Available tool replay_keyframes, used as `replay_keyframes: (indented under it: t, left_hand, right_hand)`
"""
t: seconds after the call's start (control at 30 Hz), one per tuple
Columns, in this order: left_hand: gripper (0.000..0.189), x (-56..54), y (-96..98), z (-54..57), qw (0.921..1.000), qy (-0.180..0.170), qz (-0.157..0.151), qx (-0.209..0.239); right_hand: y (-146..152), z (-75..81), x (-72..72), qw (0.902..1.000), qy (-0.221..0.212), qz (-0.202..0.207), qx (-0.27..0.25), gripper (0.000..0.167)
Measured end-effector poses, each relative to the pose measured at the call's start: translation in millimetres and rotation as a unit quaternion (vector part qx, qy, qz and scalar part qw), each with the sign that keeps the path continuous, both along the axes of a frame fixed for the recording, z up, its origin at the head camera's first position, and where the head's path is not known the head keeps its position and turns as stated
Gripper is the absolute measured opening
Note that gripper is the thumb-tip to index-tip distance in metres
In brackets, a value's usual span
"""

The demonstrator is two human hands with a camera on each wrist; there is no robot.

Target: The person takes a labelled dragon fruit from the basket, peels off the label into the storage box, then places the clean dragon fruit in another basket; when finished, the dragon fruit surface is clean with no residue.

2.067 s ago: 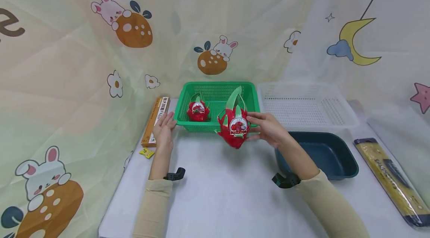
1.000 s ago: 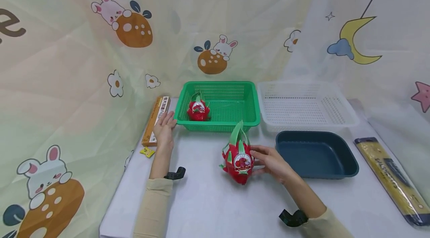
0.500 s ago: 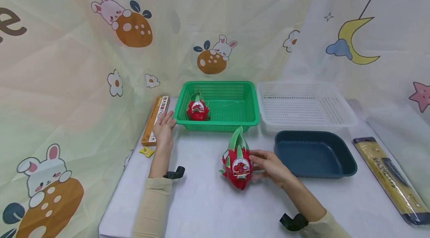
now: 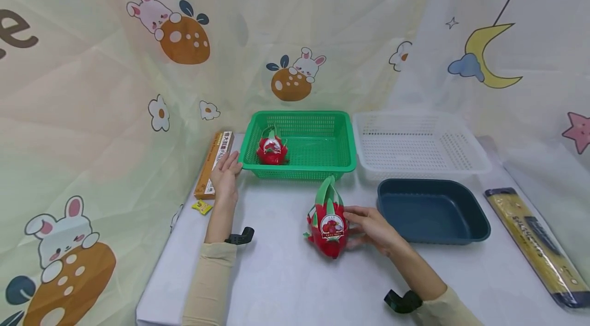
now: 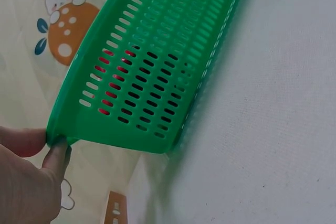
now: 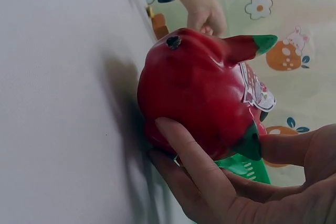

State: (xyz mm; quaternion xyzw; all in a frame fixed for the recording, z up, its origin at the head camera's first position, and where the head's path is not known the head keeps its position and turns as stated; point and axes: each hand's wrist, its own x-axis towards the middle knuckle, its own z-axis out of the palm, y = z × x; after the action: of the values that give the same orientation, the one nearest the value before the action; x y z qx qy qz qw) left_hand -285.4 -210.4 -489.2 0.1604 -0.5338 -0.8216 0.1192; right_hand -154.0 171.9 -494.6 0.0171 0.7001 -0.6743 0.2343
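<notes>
In the head view my right hand [image 4: 371, 229] grips a red dragon fruit [image 4: 326, 236] with green leaf tips and a round white label. The fruit stands close over the white tabletop, in front of the green basket [image 4: 299, 168]. The right wrist view shows the fingers under the fruit's smooth red skin [image 6: 189, 93] and the thumb at its side. My left hand [image 4: 225, 177] pinches the basket's left front corner; in the left wrist view, thumb and fingers [image 5: 55, 158] hold its rim. A second, smaller-looking dragon fruit [image 4: 272, 151] sits inside the basket at the left.
Right of the green basket stands a white basket [image 4: 421, 170], with a dark blue tub [image 4: 433, 236] in front of it. A long gold packet [image 4: 534, 244] lies far right. A brown box [image 4: 207, 172] and a small yellow packet [image 4: 202, 207] lie at the left edge.
My right hand has brought the dragon fruit from the green basket's front rim toward me and down near the tabletop. Over the last half second it barely moves. The left hand stays put.
</notes>
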Motion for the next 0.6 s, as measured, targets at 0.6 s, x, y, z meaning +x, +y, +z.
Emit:
replay_keyframes:
  t: [0.6]
  left_hand:
    - [0.065,-0.6,-1.2,1.5,1.0000,-0.006,-0.006,-0.003]
  right_hand:
    - [-2.0,1.7,-20.3,0.9986,-0.001,-0.014,0.050,0.048]
